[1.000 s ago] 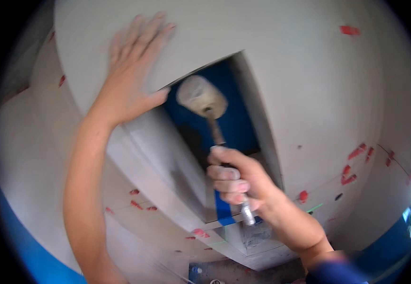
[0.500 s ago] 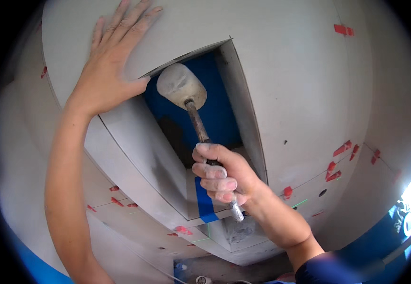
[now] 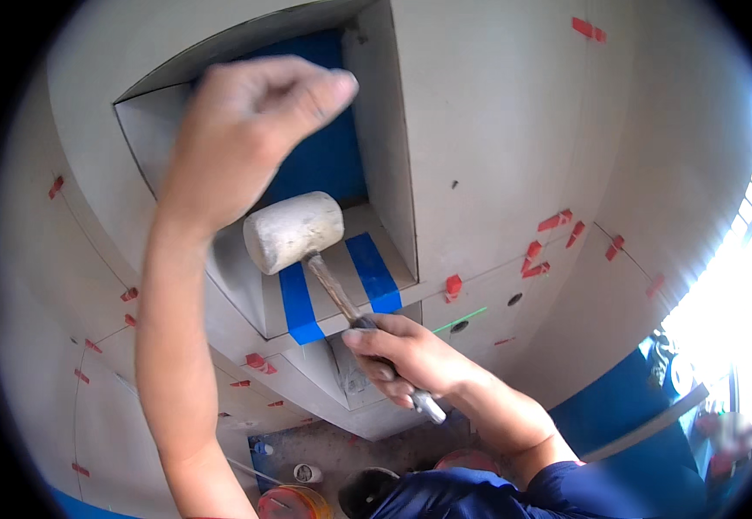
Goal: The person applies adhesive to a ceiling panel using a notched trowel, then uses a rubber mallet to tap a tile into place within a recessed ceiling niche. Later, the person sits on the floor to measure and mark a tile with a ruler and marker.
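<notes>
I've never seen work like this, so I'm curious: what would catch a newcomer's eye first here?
Probably the pale-headed mallet, held in the right hand near the middle of the view. Next comes the blurred left hand, raised in front of a blue-backed niche, with blue tape strips across the niche's bottom. Small red pieces dot the wall to both sides.

The mallet (image 3: 294,232) has a thick, whitish, smudged cylinder head and a worn handle with silvery end. It is tilted: head before the wall niche's (image 3: 385,156) lower part, handle slanting down-right past the niche's lower edge.
</notes>
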A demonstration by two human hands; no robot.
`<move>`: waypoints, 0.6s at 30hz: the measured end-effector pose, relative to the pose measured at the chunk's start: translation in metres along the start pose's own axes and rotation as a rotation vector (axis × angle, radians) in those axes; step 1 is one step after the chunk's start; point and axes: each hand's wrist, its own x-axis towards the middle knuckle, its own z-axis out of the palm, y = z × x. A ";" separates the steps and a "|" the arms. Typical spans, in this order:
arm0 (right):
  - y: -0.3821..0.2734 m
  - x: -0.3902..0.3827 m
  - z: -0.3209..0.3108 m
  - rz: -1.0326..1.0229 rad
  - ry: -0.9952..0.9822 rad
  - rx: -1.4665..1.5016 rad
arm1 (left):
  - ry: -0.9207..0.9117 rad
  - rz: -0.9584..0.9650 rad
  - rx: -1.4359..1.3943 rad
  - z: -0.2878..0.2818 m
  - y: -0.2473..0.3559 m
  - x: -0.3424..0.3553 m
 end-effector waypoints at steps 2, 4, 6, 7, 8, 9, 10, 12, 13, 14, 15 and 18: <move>-0.002 0.009 0.003 0.001 0.058 0.013 | -0.085 -0.197 -0.051 0.025 -0.022 0.008; -0.006 0.024 0.015 -0.029 0.074 0.031 | -0.137 -0.285 -0.061 0.040 -0.052 0.019; -0.002 0.045 0.021 -0.058 0.110 0.053 | -0.132 -0.364 -0.144 0.059 -0.056 0.024; 0.002 0.058 0.018 -0.072 0.131 0.062 | -0.128 -0.402 -0.188 0.070 -0.055 0.028; 0.006 0.068 0.012 -0.063 0.139 0.039 | -0.150 -0.365 -0.248 0.082 -0.055 0.031; 0.007 0.072 0.006 -0.077 0.150 0.074 | -0.171 -0.328 -0.306 0.093 -0.053 0.035; 0.006 0.074 0.002 -0.083 0.161 0.111 | -0.191 -0.299 -0.368 0.102 -0.051 0.035; 0.007 0.075 -0.006 -0.064 0.194 0.236 | -0.201 -0.325 -0.404 0.109 -0.047 0.036; 0.008 0.074 -0.009 -0.084 0.243 0.259 | -0.208 -0.338 -0.423 0.112 -0.046 0.036; 0.011 0.071 -0.011 -0.103 0.292 0.282 | -0.205 -0.344 -0.433 0.114 -0.045 0.035; 0.014 0.070 -0.013 -0.123 0.341 0.304 | -0.203 -0.350 -0.443 0.115 -0.044 0.035; 0.026 0.074 -0.006 -0.035 0.296 0.166 | -0.192 -0.338 -0.455 0.117 -0.045 0.035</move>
